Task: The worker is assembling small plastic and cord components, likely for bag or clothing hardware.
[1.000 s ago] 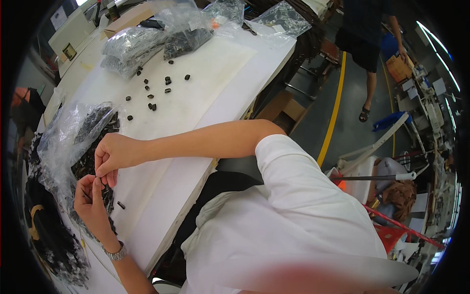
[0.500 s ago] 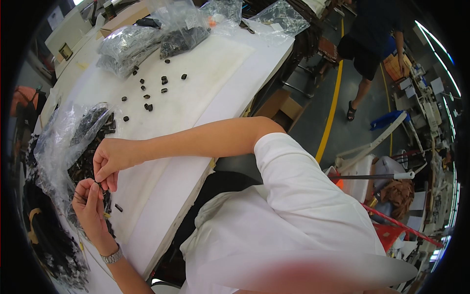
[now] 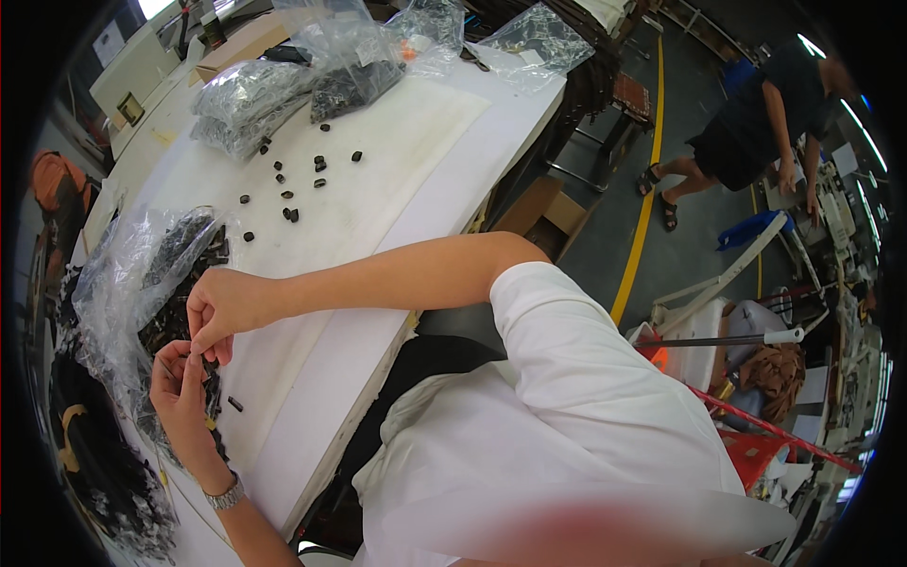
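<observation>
My right hand [image 3: 231, 307] and my left hand [image 3: 181, 402] meet fingertip to fingertip at the left part of the white table [image 3: 350, 350]. Both are closed in a pinch; whatever sits between the fingers is too small and covered to make out. Right behind them lies a heap of small dark pieces [image 3: 172, 319], partly inside a clear plastic bag [image 3: 113, 283]. A single small black piece [image 3: 235, 403] rests on the table beside my left hand. Farther off, several little black cylindrical pieces [image 3: 291, 215] are scattered over the white surface.
Clear bags of dark parts [image 3: 248, 99] stand at the far side near a cardboard box [image 3: 241, 47]. A bundle of black strands [image 3: 90, 425] lies at the left edge. Beyond the table's right edge are an open carton [image 3: 548, 213] and another person [image 3: 756, 123] on the floor.
My pinched hands have shifted very slightly in view, still together. The person at the right has moved rightward and turned. The scattered black pieces lie as before.
</observation>
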The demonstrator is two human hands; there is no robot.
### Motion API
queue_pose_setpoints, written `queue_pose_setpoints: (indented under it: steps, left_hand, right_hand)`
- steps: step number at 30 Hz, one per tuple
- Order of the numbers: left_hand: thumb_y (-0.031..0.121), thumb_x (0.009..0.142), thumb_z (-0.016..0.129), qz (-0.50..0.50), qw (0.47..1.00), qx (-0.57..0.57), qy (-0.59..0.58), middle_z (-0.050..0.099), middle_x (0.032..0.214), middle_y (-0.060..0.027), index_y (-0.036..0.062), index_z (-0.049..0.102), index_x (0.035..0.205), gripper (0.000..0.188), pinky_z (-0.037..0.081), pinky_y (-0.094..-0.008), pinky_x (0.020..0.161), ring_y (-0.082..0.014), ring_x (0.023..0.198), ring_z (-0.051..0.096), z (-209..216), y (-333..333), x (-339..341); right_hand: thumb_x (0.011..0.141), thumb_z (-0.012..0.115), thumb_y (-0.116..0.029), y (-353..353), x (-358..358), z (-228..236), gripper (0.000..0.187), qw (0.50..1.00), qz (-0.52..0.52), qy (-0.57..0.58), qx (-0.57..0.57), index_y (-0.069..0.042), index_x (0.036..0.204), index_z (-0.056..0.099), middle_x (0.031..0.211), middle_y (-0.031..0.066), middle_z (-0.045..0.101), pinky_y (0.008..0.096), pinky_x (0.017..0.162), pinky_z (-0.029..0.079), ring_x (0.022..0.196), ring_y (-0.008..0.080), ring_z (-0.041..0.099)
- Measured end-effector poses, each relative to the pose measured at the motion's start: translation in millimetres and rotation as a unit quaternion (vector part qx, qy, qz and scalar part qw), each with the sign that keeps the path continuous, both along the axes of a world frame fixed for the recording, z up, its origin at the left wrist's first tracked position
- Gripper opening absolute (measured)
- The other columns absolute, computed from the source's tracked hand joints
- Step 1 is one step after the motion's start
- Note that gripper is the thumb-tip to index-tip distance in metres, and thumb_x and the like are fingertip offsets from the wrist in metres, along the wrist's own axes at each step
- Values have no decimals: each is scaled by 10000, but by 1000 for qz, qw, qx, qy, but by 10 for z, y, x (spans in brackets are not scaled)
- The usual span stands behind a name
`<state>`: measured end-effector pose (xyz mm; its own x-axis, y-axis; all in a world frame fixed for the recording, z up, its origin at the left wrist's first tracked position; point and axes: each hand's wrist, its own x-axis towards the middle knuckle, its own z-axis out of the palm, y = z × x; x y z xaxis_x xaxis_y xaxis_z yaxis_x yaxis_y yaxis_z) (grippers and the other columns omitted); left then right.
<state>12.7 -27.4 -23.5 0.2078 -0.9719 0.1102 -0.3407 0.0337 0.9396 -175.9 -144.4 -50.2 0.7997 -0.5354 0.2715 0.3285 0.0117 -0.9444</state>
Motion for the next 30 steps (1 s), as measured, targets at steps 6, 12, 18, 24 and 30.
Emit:
queue_pose_setpoints:
  steps: [6,12,18,24,30]
  left_hand:
    - [160,1077,583,18,999,-28,-31,607,868,60,10,658,1339,311,276,-179,511,15,636,416,-32,132,53]
    - [101,1060,555,6,996,-27,-90,648,791,-8,-15,668,1297,288,403,-229,519,-47,581,505,190,151,-288]
    - [80,1039,572,-8,981,-66,-184,670,742,-34,-9,658,1340,326,456,-240,501,-76,515,561,156,293,-281]
    - [82,990,584,6,965,-122,-231,652,715,-162,12,629,1018,87,496,-423,602,-352,637,657,133,312,-261]
    - [90,1043,564,-14,953,-140,-270,685,720,-72,13,665,1261,253,487,-284,474,-153,486,645,33,266,-184]
  right_hand:
    - [907,757,-55,29,45,43,170,998,-55,7,-39,86,865,672,784,162,752,298,626,626,661,202,755]
    - [952,750,-74,-25,-85,108,175,990,-123,9,-67,73,1017,683,874,130,759,272,681,591,738,160,739]
    - [962,733,-44,127,-39,148,131,985,-144,19,-98,61,1018,677,916,131,770,237,723,586,775,140,742]
    - [957,739,-32,222,-24,153,113,976,-169,33,-136,41,1021,681,914,114,769,237,751,586,803,147,751]
    - [950,760,-63,239,-23,140,127,939,-211,53,-266,4,1042,704,911,97,774,235,748,586,815,176,773]
